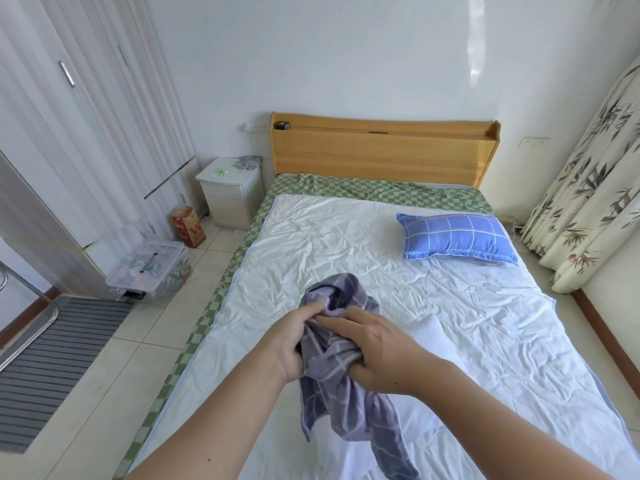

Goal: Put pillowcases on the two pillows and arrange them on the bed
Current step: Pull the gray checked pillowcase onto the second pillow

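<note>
Head view, one frame only. Surroundings first: wooden headboard (381, 147) at 12 o'clock, white nightstand (230, 190) at 11 o'clock beside the bed, red-and-tan paper bag (188, 226) on the floor just in front of it, clear plastic storage box (150, 266) at 9-10 o'clock, grey striped mat (52, 358) at 8 o'clock. White wardrobe (69, 116) along the left wall, floral curtain (588, 181) at 2-3 o'clock. Nothing stands between the hands and the cloth.

Bed (485, 323): rumpled white sheet over a green checked one that shows along the head and left edge. Blue checked pillow (457, 239) already cased, lying flat at 1 o'clock near the head, right side of the bed. White bare pillow (436, 344) sits under the right forearm at about 4 o'clock from centre, mostly hidden.

Grey-purple checked pillowcase (332, 362) is at frame centre, held up over the bed's lower half. Left hand (294, 344) grips it from the left, fingers curled into the cloth, thumb on top. Right hand (377, 355) grips it from the right, fingers bunched in the fabric, thumb tucked under. Hands nearly touch at the top of the bundle.

Pillowcase is scrunched, a loop of it rising above the fingers at 12 o'clock, a long tail hanging down toward 6 o'clock. Pale grid lines on faded purple-grey.
</note>
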